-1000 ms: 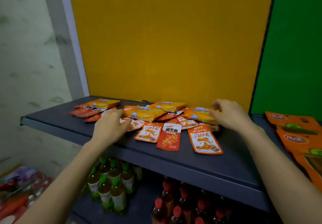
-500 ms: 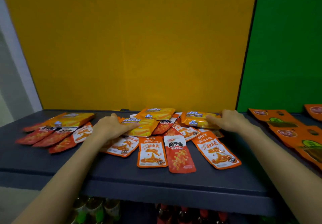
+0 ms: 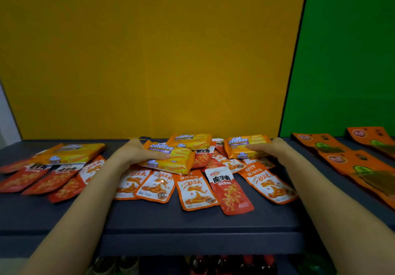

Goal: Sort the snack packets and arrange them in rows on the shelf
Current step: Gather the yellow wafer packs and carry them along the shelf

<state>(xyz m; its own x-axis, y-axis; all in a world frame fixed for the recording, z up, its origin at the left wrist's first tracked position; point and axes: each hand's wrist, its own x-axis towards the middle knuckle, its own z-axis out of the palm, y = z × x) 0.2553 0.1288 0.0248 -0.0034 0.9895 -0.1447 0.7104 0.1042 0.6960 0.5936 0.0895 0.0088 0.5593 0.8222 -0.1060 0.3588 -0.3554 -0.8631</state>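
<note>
A heap of snack packets lies on the dark grey shelf. My left hand grips the left end of a yellow cheese wafer packet, thumb on top. My right hand holds the right end of another yellow wafer packet, thumb laid across it. A third wafer packet sits behind, between the two. A fourth lies at the left on several red packets. Orange-and-white packets and a red one are spread in front.
Large orange packets lie in rows on the shelf's right part, before a green back panel. A yellow panel closes the back. Bottles stand on the shelf below. A bare strip of shelf runs along the front edge.
The view has closed in on the shelf. My left hand has slid right onto a yellow wafer packet and taken hold of it; my right hand has settled on the other wafer packet.
</note>
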